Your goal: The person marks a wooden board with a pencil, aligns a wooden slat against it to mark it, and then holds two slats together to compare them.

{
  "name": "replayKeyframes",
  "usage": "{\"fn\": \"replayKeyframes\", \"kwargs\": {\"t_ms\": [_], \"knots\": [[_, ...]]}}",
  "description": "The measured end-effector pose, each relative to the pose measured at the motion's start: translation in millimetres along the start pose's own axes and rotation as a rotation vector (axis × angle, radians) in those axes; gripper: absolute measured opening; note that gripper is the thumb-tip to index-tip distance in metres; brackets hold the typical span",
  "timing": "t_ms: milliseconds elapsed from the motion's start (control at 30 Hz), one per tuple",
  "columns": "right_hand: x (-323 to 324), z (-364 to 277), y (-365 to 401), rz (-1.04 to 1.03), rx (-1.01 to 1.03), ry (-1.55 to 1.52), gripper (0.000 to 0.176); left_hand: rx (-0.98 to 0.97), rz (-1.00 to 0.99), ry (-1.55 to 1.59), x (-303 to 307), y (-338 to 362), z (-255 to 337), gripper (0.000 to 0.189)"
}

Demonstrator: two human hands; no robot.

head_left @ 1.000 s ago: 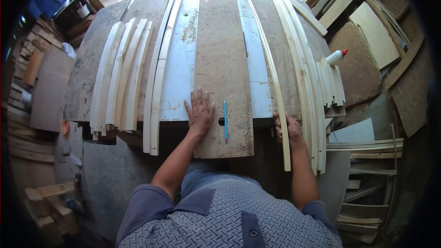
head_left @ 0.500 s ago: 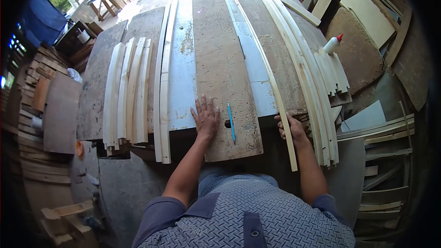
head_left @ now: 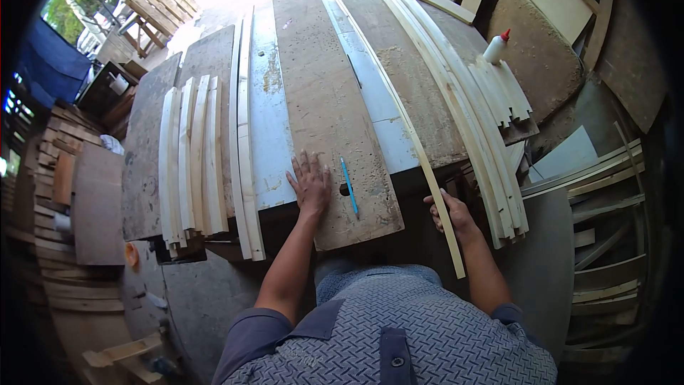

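Observation:
My left hand (head_left: 311, 184) lies flat with fingers spread on the wide, worn wooden board (head_left: 320, 64) in the middle of the workbench. A light blue pencil (head_left: 350, 189) rests on that board just right of the hand, beside a dark hole. My right hand (head_left: 457, 217) is closed around the near part of a long, thin wooden strip (head_left: 415, 139), its fingertips showing on the strip's left side. The strip's near end sticks out past the bench edge toward me, and its far part lies along the bench.
Long curved strips (head_left: 459, 100) lie to the right, beside short notched pieces (head_left: 502, 93) and a white glue bottle (head_left: 496, 48) with a red cap. Several short strips (head_left: 196, 157) and a longer pair (head_left: 244, 135) lie left. Stacked wood (head_left: 605, 242) lines the right.
The view has turned slightly. My right hand has drawn the thin strip a little toward me, so its near end reaches farther past the bench. My left hand stays flat on the board.

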State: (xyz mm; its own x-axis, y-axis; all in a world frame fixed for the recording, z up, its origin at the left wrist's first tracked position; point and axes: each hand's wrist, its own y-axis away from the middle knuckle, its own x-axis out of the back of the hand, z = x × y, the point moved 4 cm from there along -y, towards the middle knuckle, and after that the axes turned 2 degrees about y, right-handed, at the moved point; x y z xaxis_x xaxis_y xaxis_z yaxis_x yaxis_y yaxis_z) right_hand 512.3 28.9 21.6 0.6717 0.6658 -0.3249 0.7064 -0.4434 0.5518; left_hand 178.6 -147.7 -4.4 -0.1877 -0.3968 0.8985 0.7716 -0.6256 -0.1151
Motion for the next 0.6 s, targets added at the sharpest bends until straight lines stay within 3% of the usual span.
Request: {"fn": "replayKeyframes", "kwargs": {"t_ms": [600], "knots": [[-5.8,-0.5,11.5,0.039,0.013,0.014,0.049,-0.018,0.016,-0.009,-0.8,-0.4,-0.3,0.056]]}}
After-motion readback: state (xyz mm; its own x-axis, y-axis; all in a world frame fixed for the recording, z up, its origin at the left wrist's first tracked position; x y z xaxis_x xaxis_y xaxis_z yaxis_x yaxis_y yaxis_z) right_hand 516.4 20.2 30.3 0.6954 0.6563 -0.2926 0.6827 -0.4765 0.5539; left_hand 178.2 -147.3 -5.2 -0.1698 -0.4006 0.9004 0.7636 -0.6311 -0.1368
